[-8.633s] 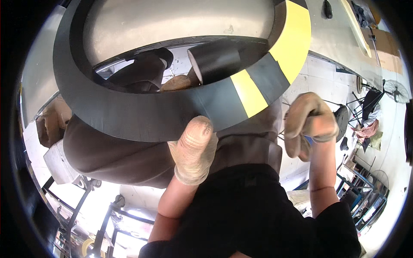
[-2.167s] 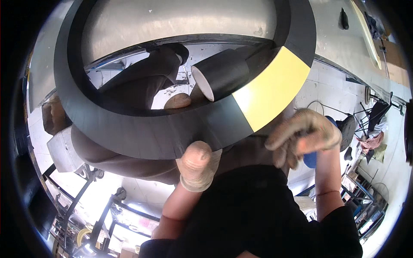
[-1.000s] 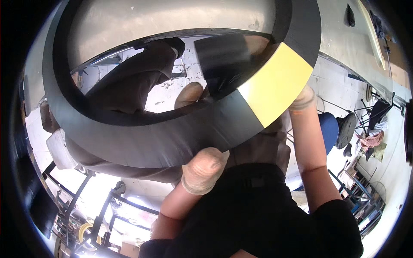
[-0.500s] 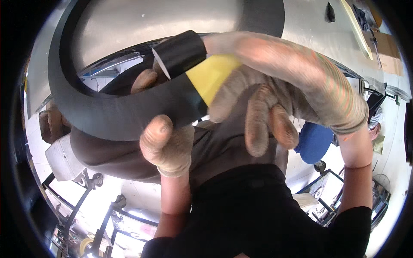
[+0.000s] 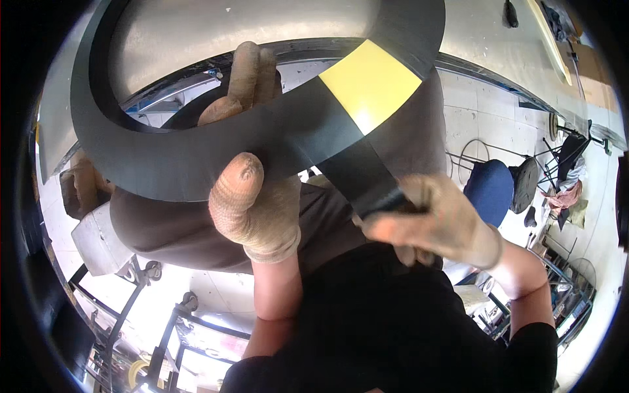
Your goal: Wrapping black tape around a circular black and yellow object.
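A large, wide black ring (image 5: 164,167) with one yellow section (image 5: 373,85) lies across my lap and reaches up over the metal table. My left hand (image 5: 262,203), in a knit work glove, grips the ring's near band, thumb on top and fingers coming up through its opening. A black tape strip (image 5: 357,173) runs from the band beside the yellow section to my right hand (image 5: 445,226). That gloved hand is closed on the tape's end, where the roll is mostly hidden by the fingers and slightly blurred.
The metal table (image 5: 242,26) stands ahead, its dark edge crossing behind the ring. At right are a blue round stool seat (image 5: 490,193) and a jumble of cloths and stands. Wheeled metal frames (image 5: 164,334) stand on the floor at lower left.
My right hand has come from over the ring's opening, where the tape roll was, down to the near right side, drawing out the strip. The yellow section now shows whole.
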{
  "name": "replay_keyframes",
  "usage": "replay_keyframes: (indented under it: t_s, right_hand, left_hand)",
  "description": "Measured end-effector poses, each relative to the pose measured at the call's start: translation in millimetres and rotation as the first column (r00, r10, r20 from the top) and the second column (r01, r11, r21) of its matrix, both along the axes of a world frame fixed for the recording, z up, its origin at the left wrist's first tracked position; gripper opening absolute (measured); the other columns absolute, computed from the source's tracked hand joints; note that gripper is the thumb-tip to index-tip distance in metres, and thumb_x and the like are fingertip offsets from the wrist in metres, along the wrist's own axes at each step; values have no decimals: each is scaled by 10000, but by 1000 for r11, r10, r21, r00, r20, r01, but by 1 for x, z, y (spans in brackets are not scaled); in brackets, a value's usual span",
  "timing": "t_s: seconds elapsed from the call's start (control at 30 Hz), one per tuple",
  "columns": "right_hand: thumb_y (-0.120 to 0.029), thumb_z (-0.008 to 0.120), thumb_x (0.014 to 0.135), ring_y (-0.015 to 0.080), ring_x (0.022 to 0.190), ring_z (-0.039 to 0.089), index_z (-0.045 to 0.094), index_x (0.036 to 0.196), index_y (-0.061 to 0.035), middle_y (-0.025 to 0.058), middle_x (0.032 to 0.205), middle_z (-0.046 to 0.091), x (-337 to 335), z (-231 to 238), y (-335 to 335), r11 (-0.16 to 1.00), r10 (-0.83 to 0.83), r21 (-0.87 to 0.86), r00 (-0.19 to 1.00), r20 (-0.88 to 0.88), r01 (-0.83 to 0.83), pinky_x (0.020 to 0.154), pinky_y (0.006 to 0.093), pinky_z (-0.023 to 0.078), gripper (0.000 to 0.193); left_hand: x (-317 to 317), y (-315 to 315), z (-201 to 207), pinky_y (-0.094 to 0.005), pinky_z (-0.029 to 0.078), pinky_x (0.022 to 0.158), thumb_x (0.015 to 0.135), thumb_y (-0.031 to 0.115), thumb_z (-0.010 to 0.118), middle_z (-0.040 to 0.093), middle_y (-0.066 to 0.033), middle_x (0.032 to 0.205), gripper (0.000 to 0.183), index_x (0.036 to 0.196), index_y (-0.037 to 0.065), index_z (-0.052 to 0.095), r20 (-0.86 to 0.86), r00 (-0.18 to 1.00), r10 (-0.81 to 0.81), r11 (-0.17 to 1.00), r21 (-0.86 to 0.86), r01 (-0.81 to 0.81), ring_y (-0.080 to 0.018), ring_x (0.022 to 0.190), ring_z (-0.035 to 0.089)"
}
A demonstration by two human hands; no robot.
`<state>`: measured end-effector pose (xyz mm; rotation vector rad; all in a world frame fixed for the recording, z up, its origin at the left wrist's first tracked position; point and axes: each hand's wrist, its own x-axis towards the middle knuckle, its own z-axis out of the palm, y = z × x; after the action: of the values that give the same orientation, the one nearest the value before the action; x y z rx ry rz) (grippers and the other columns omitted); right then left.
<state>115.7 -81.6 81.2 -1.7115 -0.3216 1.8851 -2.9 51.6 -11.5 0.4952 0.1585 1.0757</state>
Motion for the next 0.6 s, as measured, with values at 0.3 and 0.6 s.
replay_keyframes:
  t_s: [0.3,0.6]
  right_hand:
    - [-326,717,837,157,821,598,587,1122,-10,100,954,625,59,-143,88,538,-121,839,977,176,-84,704,290,529,445]
    - [-278,698,846,224,1106,521,469,1306,-18,144,1215,542,62,-134,47,527,-97,835,987,-124,157,904,360,485,576]
  left_hand:
    - [-24,-7,-6,-425,385,1047,756,298,757,546,-176,1262,612,1269,38,546,-281,960,4,999,-31,-14,-306,1196,509]
    - [-41,-5,21,-424,426,1051,714,347,810,501,-156,1256,852,1378,21,386,-685,674,276,961,205,-185,-294,1222,460]
